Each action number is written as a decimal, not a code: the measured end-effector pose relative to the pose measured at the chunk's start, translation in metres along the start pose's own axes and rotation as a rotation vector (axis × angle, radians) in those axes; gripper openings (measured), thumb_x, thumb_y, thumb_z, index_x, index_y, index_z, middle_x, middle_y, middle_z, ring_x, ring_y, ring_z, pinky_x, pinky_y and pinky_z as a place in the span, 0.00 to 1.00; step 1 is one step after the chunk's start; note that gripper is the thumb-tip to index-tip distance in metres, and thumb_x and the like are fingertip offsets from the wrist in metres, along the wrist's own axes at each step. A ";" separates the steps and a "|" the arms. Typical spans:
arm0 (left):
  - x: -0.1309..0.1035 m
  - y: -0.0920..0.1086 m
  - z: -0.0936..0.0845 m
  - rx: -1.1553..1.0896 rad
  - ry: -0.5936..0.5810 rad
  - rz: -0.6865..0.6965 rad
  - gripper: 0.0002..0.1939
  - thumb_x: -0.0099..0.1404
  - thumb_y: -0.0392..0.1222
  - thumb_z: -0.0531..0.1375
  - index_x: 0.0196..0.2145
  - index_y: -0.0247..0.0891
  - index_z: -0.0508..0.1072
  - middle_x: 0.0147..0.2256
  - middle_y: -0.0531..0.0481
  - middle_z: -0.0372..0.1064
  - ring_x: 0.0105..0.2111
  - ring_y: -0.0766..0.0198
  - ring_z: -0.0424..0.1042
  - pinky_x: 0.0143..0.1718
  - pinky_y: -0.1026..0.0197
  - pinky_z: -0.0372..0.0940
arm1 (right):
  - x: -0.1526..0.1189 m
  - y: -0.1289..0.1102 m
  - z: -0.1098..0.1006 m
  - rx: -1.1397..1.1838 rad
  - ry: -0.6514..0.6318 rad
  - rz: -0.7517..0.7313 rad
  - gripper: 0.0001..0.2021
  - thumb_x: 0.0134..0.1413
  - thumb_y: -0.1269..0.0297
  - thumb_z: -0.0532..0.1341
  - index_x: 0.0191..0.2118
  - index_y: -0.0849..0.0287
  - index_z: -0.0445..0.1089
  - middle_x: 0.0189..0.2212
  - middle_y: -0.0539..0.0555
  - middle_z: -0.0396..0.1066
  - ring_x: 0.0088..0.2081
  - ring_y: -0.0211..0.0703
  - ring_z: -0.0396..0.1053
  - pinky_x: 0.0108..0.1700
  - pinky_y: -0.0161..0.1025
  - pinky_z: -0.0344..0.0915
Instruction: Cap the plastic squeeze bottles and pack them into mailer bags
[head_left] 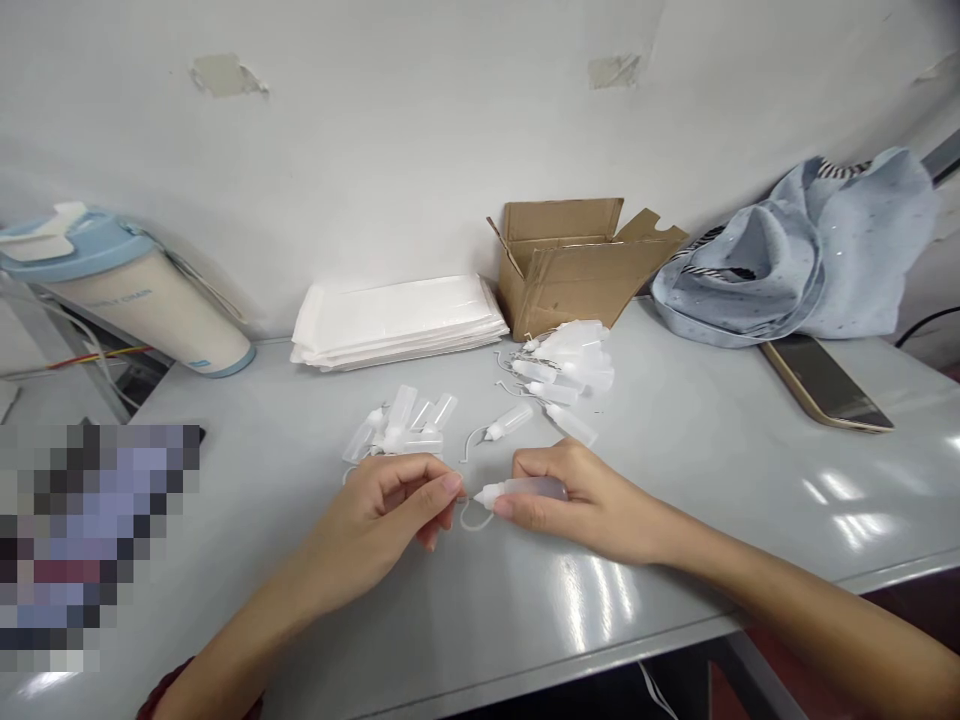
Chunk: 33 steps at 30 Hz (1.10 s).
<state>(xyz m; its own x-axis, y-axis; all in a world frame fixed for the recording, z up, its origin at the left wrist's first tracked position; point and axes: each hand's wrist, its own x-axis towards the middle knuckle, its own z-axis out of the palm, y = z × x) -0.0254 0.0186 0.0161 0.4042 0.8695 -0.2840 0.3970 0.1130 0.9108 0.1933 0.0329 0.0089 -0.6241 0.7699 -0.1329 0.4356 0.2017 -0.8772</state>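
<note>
One bottle (536, 487) in hand over a gray desk (480, 620), with many more in two loose heaps beyond. To the left, just past the knuckles, a small pile (400, 415) of similar bottles; farther back and to the right, a larger pile (577, 360), in front of an open box (585, 290). Between the two, a lone bottle (511, 422), lying apart. By appearances, only partway through: busy with a single piece, with plenty of like pieces on both sides. Hard to say which heap counts as finished and which as waiting; too small in view to judge the fit of each tip.

At center, near the desk's front half, held almost level with its white cap (491, 494) toward the left: the bottle in work. Wrapped around its body, the right hand (581, 505), closed, with the thumb along the cap end. Facing it, just beside the tip, the left hand (397, 505), pinched at thumb and forefinger, otherwise loosely curled. Apparently caught in that pinch, a thin white strap (475, 528), drooping in a loop below the cap, with its end hidden at the fingertips. Near each other, yet not touching. Behind, by the wall (375, 150), a white stack (397, 315).
</note>
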 end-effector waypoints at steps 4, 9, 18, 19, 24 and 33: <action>0.000 -0.001 0.002 0.003 -0.029 -0.003 0.18 0.66 0.50 0.53 0.23 0.38 0.68 0.22 0.56 0.65 0.22 0.68 0.64 0.27 0.65 0.60 | 0.001 0.000 0.000 0.009 0.009 -0.008 0.21 0.57 0.49 0.57 0.22 0.59 0.55 0.20 0.43 0.48 0.22 0.31 0.48 0.23 0.33 0.46; -0.001 -0.002 0.006 -0.011 -0.008 0.021 0.17 0.65 0.48 0.54 0.22 0.37 0.68 0.20 0.56 0.63 0.21 0.69 0.63 0.25 0.66 0.60 | 0.000 0.000 0.002 0.003 0.006 -0.002 0.21 0.57 0.50 0.56 0.21 0.59 0.53 0.19 0.43 0.46 0.22 0.30 0.47 0.22 0.33 0.46; 0.000 -0.004 0.010 -0.040 -0.034 0.000 0.16 0.65 0.48 0.54 0.23 0.37 0.68 0.20 0.56 0.62 0.20 0.70 0.62 0.24 0.67 0.59 | 0.000 0.002 0.005 0.007 -0.005 0.014 0.20 0.56 0.51 0.58 0.22 0.59 0.55 0.19 0.43 0.47 0.21 0.30 0.47 0.21 0.32 0.46; 0.000 -0.003 0.009 -0.029 -0.036 -0.001 0.16 0.65 0.48 0.54 0.23 0.37 0.68 0.20 0.56 0.62 0.20 0.70 0.62 0.24 0.67 0.60 | 0.000 0.002 0.005 -0.002 -0.003 0.012 0.20 0.56 0.51 0.57 0.22 0.59 0.55 0.19 0.43 0.47 0.21 0.30 0.48 0.21 0.32 0.46; -0.001 -0.001 -0.002 0.051 0.026 0.028 0.17 0.65 0.49 0.54 0.22 0.37 0.68 0.19 0.57 0.63 0.21 0.70 0.63 0.25 0.67 0.60 | 0.001 0.002 0.005 -0.003 0.034 -0.025 0.18 0.57 0.49 0.57 0.27 0.59 0.60 0.21 0.44 0.55 0.22 0.32 0.53 0.23 0.32 0.51; -0.002 -0.012 -0.051 0.151 0.815 0.083 0.15 0.64 0.42 0.54 0.20 0.39 0.69 0.16 0.63 0.63 0.24 0.72 0.65 0.25 0.71 0.59 | 0.010 0.022 -0.003 -0.545 0.456 -0.231 0.14 0.59 0.64 0.56 0.50 0.60 0.60 0.47 0.62 0.63 0.49 0.52 0.61 0.47 0.49 0.64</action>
<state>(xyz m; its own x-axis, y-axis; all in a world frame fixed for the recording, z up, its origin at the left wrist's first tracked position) -0.0732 0.0399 0.0207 -0.2629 0.9545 0.1405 0.5218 0.0181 0.8529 0.1989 0.0473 -0.0103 -0.4596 0.8222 0.3358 0.6595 0.5693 -0.4910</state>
